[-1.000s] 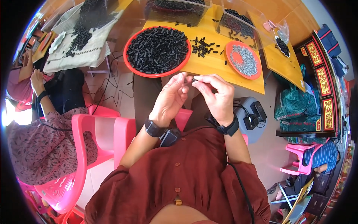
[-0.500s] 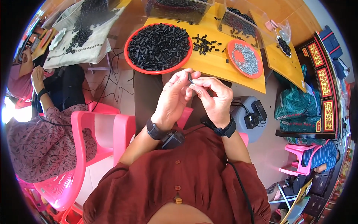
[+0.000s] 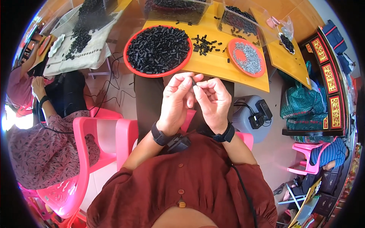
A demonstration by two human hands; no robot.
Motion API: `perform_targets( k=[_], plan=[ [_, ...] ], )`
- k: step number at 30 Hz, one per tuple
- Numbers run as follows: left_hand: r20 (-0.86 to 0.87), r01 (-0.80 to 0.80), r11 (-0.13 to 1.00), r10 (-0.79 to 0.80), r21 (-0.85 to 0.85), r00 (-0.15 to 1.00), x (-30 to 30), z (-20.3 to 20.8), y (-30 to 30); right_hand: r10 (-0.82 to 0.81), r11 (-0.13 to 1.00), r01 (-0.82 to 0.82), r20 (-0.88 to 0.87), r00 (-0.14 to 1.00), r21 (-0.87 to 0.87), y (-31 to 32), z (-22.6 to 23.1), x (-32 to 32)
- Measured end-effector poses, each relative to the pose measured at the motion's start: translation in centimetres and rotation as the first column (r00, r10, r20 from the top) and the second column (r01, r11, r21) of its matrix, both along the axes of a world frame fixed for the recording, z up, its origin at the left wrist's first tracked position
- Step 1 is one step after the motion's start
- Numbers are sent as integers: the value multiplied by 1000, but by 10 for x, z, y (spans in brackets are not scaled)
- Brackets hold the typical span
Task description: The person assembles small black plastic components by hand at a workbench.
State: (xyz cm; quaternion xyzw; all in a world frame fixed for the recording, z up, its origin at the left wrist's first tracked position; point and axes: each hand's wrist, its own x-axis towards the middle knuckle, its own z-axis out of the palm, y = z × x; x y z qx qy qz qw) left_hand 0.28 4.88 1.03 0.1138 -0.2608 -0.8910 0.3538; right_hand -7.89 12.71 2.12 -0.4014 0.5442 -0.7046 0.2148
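My left hand (image 3: pixel 174 98) and my right hand (image 3: pixel 214 102) meet fingertip to fingertip above my lap, just short of the table edge. My left thumb and fingers pinch a small black plastic piece (image 3: pixel 193 81). The fingertips of my right hand close at its other side; whether they grip the same piece or a tiny part against it is too small to tell. Beyond the hands, a red round tray (image 3: pixel 127 62) is heaped with short black tubular pieces (image 3: pixel 157 49). To the right, an orange-red plate (image 3: pixel 240 57) carries many small silvery metal parts (image 3: pixel 251 62).
Loose black pieces (image 3: pixel 205 45) lie on the yellow table (image 3: pixel 216 67) between tray and plate. Clear bins (image 3: pixel 178 13) of black pieces stand behind. At my left are a pink chair (image 3: pixel 127 140) and a seated person (image 3: pixel 53 148). A grey container (image 3: pixel 247 127) with black adapters stands right.
My right thumb has straightened upward against the fingertips, and the right hand has turned slightly. The left hand keeps its pinch. The whole view has shifted a little.
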Motion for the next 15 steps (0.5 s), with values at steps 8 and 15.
perform_targets(
  k=[8,15],
  plan=[
    [21,14,999,-13,-41,1000,2,-7,-2,-16,1000,16,-55,998,-5,-1,3,4],
    [-6,19,999,-19,-26,1000,1,-4,-1,-39,999,36,-107,994,-38,0,5,4]
  ],
)
